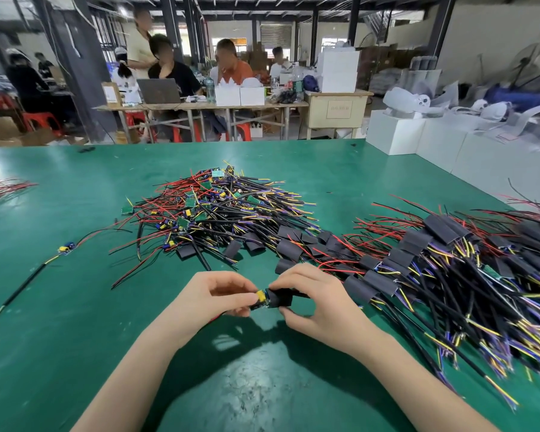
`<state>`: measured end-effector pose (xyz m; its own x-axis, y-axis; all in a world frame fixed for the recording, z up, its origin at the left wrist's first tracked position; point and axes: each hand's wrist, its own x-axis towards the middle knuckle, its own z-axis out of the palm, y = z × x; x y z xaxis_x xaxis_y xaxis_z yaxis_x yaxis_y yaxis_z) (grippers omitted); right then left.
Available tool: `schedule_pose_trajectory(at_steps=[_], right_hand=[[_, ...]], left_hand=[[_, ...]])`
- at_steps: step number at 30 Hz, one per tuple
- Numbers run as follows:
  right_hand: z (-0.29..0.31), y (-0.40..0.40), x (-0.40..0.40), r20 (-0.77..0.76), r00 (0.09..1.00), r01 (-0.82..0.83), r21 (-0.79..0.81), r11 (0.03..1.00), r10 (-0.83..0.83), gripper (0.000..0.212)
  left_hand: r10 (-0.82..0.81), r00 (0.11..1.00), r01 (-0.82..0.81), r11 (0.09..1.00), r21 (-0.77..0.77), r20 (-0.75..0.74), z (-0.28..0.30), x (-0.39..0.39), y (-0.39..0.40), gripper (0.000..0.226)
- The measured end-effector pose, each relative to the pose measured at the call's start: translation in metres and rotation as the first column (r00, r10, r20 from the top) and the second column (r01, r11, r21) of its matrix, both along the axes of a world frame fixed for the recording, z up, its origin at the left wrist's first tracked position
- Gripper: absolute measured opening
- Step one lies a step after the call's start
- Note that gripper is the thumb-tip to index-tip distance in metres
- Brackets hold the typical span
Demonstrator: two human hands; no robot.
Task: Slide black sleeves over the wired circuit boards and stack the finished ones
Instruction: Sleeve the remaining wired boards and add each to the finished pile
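Note:
My left hand (214, 294) pinches the bare end of a wired circuit board (261, 298), where a yellow part shows. My right hand (312, 294) grips a black sleeve (282, 298) that covers the rest of that board. Both hands hover just above the green table (75, 322), near its front. A pile of unsleeved boards with red and black wires (219, 207) lies in the middle. Loose black sleeves (289, 244) lie in front of that pile. A large heap of sleeved boards (449, 263) spreads out to the right.
One lone wired board (65, 248) lies at the left of the table, and a small wire bundle (0, 188) sits at the far left edge. White boxes (396, 132) stand at the back right corner. People sit at tables beyond the far edge.

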<state>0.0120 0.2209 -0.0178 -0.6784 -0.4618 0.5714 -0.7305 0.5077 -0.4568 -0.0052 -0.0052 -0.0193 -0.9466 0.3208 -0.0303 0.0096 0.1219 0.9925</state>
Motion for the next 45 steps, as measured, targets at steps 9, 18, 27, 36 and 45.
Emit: schedule_pose_trajectory(at_steps=[9,18,27,36,45], right_hand=[[0.000,-0.001,0.000,0.080,0.997,0.004,-0.030,1.000,-0.002,0.025],[0.002,-0.001,0.002,-0.051,0.998,-0.022,-0.005,1.000,0.021,0.027],[0.003,0.004,0.001,-0.089,0.983,0.164,0.064,0.984,-0.158,0.046],[-0.002,0.002,-0.001,-0.039,0.982,0.184,-0.001,0.983,-0.184,0.038],[0.001,0.006,-0.005,-0.003,0.972,0.235,0.067,0.970,-0.235,0.043]], left_hand=[[-0.022,0.984,0.003,0.994,-0.109,-0.179,0.001,0.001,0.004,0.015],[-0.013,1.000,0.012,1.000,0.014,0.028,-0.002,-0.001,0.001,0.030],[0.035,0.999,-0.034,0.997,0.075,-0.012,-0.002,-0.004,0.000,0.023],[0.088,0.987,-0.088,0.996,0.009,-0.133,-0.005,0.000,0.009,0.021],[0.118,0.991,-0.116,0.993,0.031,-0.065,-0.004,-0.002,0.007,0.020]])
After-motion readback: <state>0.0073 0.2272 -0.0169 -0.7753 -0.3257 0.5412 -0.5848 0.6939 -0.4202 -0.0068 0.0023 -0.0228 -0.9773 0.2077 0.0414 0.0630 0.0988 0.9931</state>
